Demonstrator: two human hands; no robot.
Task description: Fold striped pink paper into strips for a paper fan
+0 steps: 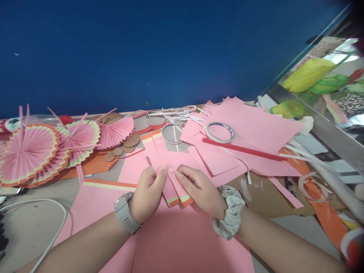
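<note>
**Both hands grasp a folded pink paper point(171, 175) near the centre of the frame**

At the left edge, pleated pink fans point(21, 151) with orange or pale yellow borders lie on the grey worktop point(31, 227). A white cable point(42, 200) makes a curve at the lower left. To the right of the fans, small brown discs point(132, 140) lie close together.

The left hand point(149, 191), with a grey watch point(126, 213) on its wrist, has its grip closed on the left part of the folded pink paper, the thumb on top. This paper has orange and cream bands at its ends, and is above a large pink sheet point(193, 242). The right hand point(201, 187), with a pale scrunchie point(229, 212), pinches the right part between thumb and fingers.

Right of centre, a tape roll point(209, 137) rests upon pink sheets point(264, 125), touching or just beside a red strip point(247, 150); I cannot tell which. A yellow bag point(308, 74) is at the upper right.
</note>
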